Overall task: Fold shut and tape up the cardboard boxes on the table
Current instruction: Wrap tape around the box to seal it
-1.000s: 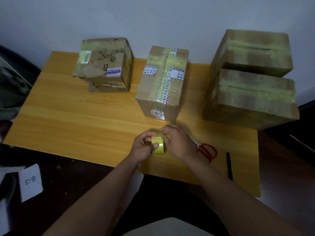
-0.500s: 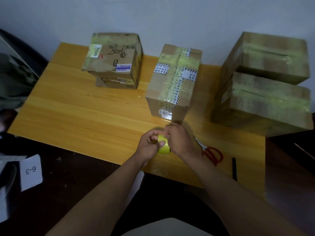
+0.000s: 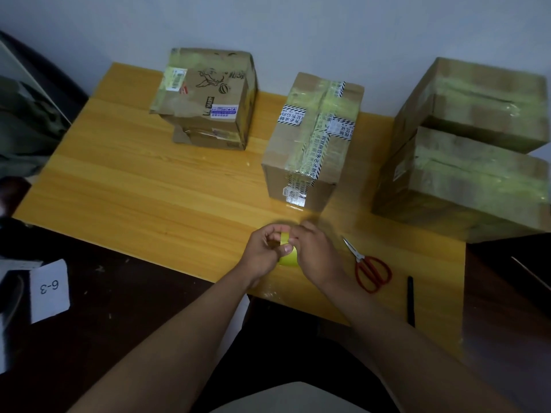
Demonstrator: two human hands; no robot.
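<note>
So far left, off the yellow wooden worktop [image 3: 125, 186], there's a white card marked 6-3 [image 3: 49, 290]. On the worktop itself sits a crumpled brown cardboard box with a cartoon print [image 3: 205, 96], flaps down and greenish tape over it. Next is a tall cardboard box with striped printed tape [image 3: 313, 138], then two big taped cardboard boxes stacked at the right edge [image 3: 465, 150]. All four look shut already.

Near the front edge, the left hand [image 3: 264, 254] has its fingers curled round a small yellow-green tape roll [image 3: 288, 257], and the right hand [image 3: 317, 254] pinches at the roll's top. Looks like hunting for the loose tape end. Next move probably needs a fingernail under that end, then a pull toward the nearest box. Red-handled scissors [image 3: 369, 268] and a black pen [image 3: 411, 299] lie just right of the hands.
</note>
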